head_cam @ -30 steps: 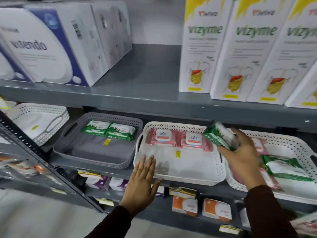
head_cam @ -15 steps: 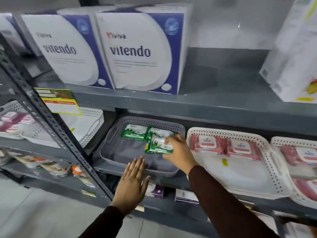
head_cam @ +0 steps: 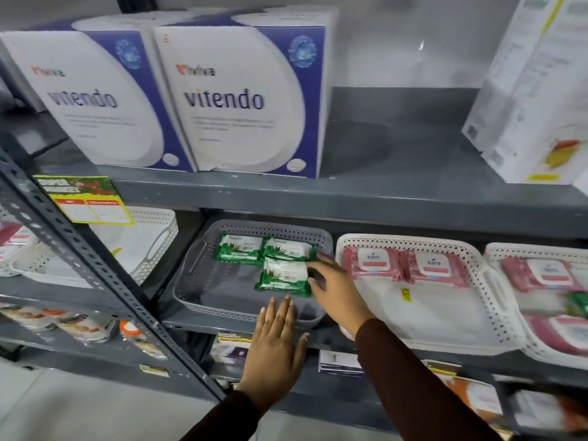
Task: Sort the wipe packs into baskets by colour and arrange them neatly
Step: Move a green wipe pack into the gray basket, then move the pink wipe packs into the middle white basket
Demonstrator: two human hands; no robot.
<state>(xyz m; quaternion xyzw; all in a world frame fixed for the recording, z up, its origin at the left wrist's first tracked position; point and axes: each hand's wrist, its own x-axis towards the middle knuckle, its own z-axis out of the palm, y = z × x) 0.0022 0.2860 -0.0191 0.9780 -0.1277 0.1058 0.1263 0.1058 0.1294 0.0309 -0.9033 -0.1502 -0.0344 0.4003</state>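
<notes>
Right hand, fingers spread, touches third green wipe pack in grey basket to square it; left hand flat, holding nothing, steadies rim.

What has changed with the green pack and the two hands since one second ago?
The right hand carried the third green pack leftward from the mixed white basket into the grey basket and laid it in front of the two green packs. Its fingers are now open beside the pack. The left hand stayed flat by the shelf edge; the pink packs did not move.
</notes>
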